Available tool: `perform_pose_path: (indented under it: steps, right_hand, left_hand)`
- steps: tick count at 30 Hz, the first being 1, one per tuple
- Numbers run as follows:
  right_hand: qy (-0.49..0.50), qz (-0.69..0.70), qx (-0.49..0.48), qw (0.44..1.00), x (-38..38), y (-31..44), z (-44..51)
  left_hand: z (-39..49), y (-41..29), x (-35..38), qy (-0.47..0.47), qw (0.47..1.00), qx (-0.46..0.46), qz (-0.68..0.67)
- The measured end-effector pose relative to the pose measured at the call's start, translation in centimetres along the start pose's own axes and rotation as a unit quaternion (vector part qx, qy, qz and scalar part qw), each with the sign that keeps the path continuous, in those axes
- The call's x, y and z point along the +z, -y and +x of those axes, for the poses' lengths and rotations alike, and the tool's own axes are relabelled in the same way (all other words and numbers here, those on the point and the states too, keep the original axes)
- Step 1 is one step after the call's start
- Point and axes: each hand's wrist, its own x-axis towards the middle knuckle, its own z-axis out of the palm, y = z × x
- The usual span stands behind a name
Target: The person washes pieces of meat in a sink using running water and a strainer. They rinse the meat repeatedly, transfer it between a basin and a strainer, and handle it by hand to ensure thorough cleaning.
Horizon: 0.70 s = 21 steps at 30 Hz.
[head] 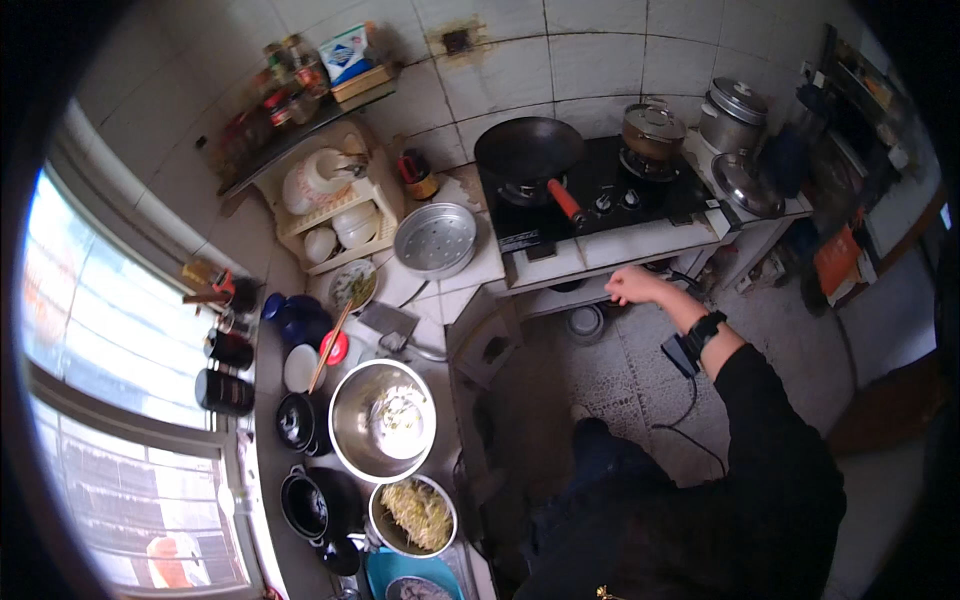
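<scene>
My right hand (631,286) reaches out in front of the stove ledge (645,241), palm down with its fingers curled. Whether anything is between the fingers cannot be made out. A black watch (705,330) is on that wrist. My left hand is out of view. Behind the hand is a black two-burner gas stove (615,225). A dark wok (529,150) with a red handle (564,199) sits over its left burner. On the right burner stands a lidded pot (652,133). Down on the floor, a metal bowl (585,322) lies near the hand.
Along the left counter are a steel basin (356,420) with a few sprouts, a bowl full of bean sprouts (416,515), a cleaver (386,322) and a perforated steamer tray (435,241). A rice cooker (731,120) and a metal lid (746,180) stand right of the stove.
</scene>
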Motion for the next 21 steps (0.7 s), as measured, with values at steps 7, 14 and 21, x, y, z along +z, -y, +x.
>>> perform_pose_path:
  steps: [7,14,21]
  right_hand:
    - [-0.106,-0.011,0.203,0.973,-11.3,-10.9,17.3]
    - [-0.188,-0.178,0.183,0.948,-12.4,-9.3,27.3]
    - [-0.132,-0.299,0.078,0.942,-12.8,-9.1,28.4]
  left_hand:
    - [-1.1,-6.6,5.0,-0.132,0.982,0.016,0.131]
    - [-3.5,-7.3,2.4,-0.235,0.953,-0.033,0.190]
    - [-6.0,-2.9,-2.8,-0.302,0.924,-0.092,0.216]
